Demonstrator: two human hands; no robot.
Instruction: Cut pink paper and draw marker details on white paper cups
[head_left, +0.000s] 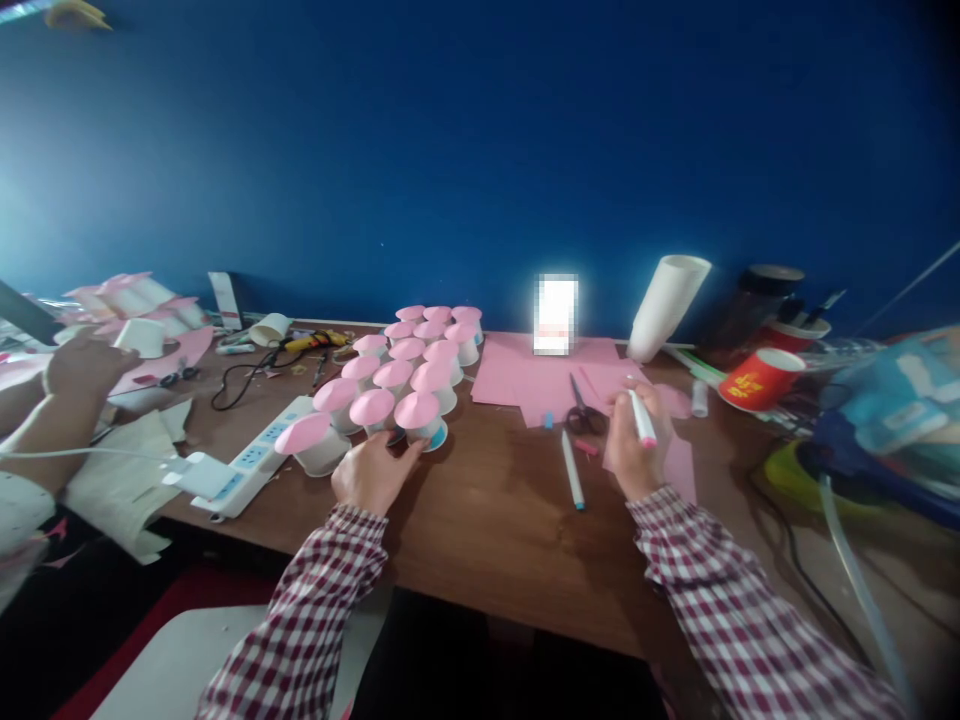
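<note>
My left hand (371,478) reaches to the front of several white paper cups topped with pink paper cones. Its thumb and fingers are around the lower part of the front right paper cup (418,411), where a blue patch shows near the base. Part of the fingers is hidden by the cups. My right hand (628,455) is closed around a white marker (642,418) with a pink end pointing down toward me. A second white marker (572,470) with a blue tip lies on the table between my hands, near dark scissors (583,412).
Pink paper sheets (502,370) lie at the back beside a lit, blurred screen (556,314). A tilted stack of white cups (667,305) and red cups (762,380) stand right. At left are a power strip (262,455) and another person's hand (82,370) near more pink-topped cups.
</note>
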